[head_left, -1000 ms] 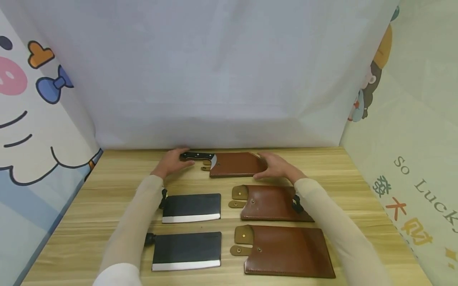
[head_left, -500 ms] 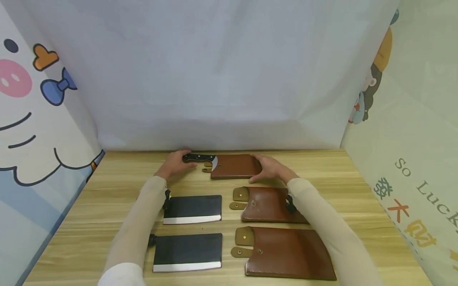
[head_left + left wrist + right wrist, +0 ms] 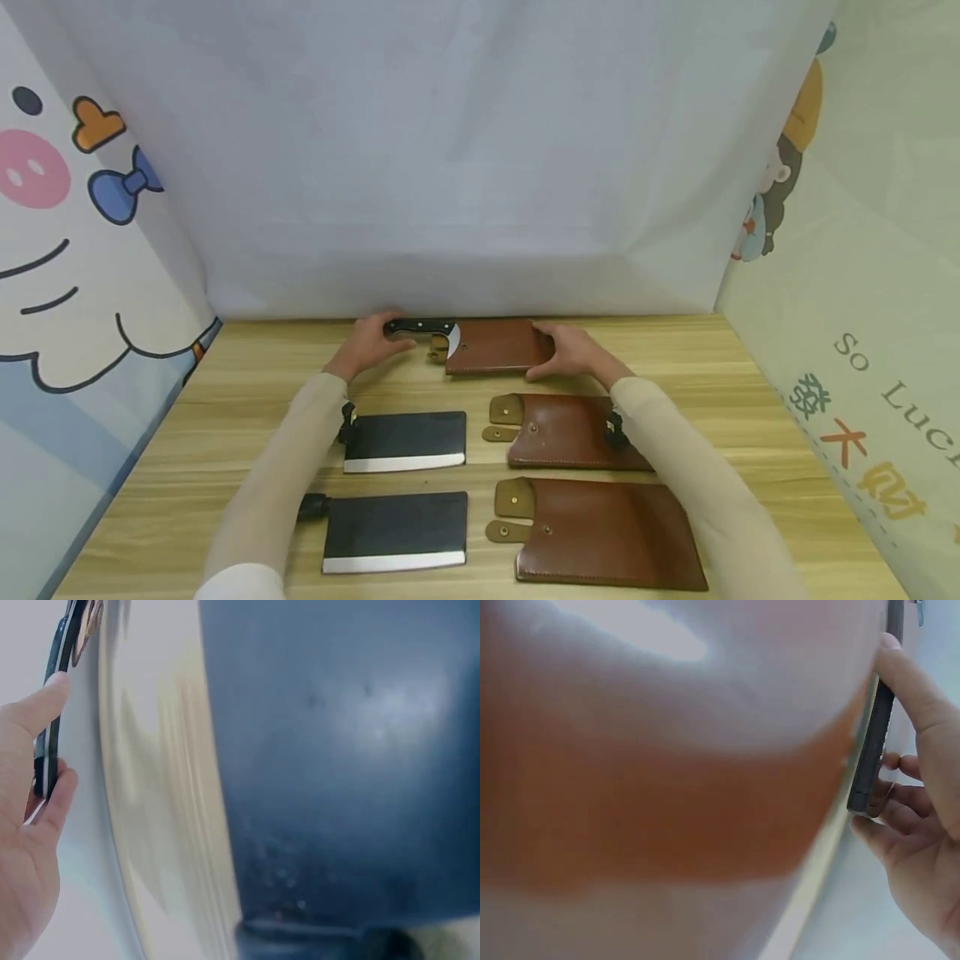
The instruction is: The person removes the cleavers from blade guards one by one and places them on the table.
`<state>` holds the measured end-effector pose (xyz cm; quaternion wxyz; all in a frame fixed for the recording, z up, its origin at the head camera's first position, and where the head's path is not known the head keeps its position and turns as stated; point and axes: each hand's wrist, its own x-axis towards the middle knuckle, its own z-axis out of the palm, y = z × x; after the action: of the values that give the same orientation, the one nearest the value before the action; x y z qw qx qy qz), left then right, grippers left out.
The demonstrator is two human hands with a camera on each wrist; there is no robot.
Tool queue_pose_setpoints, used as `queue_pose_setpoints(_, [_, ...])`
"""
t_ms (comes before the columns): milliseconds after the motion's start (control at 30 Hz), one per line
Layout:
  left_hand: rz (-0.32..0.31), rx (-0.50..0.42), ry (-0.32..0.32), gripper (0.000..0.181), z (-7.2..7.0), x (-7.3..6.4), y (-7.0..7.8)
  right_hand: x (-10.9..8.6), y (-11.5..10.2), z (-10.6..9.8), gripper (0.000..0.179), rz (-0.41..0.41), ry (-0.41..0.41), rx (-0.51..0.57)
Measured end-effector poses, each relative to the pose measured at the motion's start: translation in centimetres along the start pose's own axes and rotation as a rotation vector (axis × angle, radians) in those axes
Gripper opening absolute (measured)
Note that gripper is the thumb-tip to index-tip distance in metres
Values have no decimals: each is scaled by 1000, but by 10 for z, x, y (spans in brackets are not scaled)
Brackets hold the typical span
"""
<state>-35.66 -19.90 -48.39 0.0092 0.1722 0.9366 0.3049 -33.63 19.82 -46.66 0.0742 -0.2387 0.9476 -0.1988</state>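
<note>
At the table's far edge, a cleaver [image 3: 422, 326] with a black riveted handle has its blade inside a brown leather sheath [image 3: 491, 347]. A sliver of silver blade shows at the sheath's mouth, beside the tan straps [image 3: 437, 356]. My left hand [image 3: 369, 343] pinches the end of the handle between thumb and fingers, as the left wrist view shows. At the opposite end, my right hand [image 3: 572, 351] grips the sheath, thumb on one face and fingers on the other. The right wrist view shows the sheath's dark edge [image 3: 871, 754] between them.
Two black-bladed cleavers, a middle one [image 3: 406, 440] and a near one [image 3: 396, 531], lie to the left. Beside them lie two brown sheaths, a middle one [image 3: 566, 432] and a near one [image 3: 607, 533], with tan straps. A white curtain [image 3: 465, 167] hangs behind the table.
My right hand has moved left onto the sheath's end and taken hold of it. Cleaver and sheath have shifted slightly towards the table's far edge in the head view.
</note>
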Motion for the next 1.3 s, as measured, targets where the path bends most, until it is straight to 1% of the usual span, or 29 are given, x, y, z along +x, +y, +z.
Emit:
queue_pose_setpoints(133, [38, -37, 57, 67, -3, -2, 6, -4, 1, -7, 107, -12, 22, -8])
queue_pose_setpoints(300, [101, -17, 109, 60, -6, -6, 13, -11, -2, -13, 105, -42, 39, -31])
queue_pose_setpoints(433, [122, -32, 143, 55, -8, -11, 17, -17, -5, -17, 105, -39, 50, -30])
queue_pose_setpoints(500, [120, -41, 151, 53, -9, -14, 19, -19, -7, -18, 105, -36, 59, -34])
queue_pose_setpoints(600, [121, -28, 152, 52, -13, -18, 24, -24, -11, -21, 106, -34, 80, -38])
queue_pose_setpoints(767, [154, 16, 149, 48, -16, -23, 30, -32, -14, -23, 108, -48, 110, -46])
queue_pose_setpoints(867, [180, 37, 140, 45, -16, -25, 30, -35, -12, -20, 108, -64, 121, -56])
queue_pose_setpoints(1033, [208, 67, 126, 42, -13, -29, 30, -39, -10, -14, 107, -81, 135, -36])
queue_pose_setpoints(1300, [240, 88, 166, 40, -10, -31, 29, -44, -10, -12, 106, -79, 147, -23])
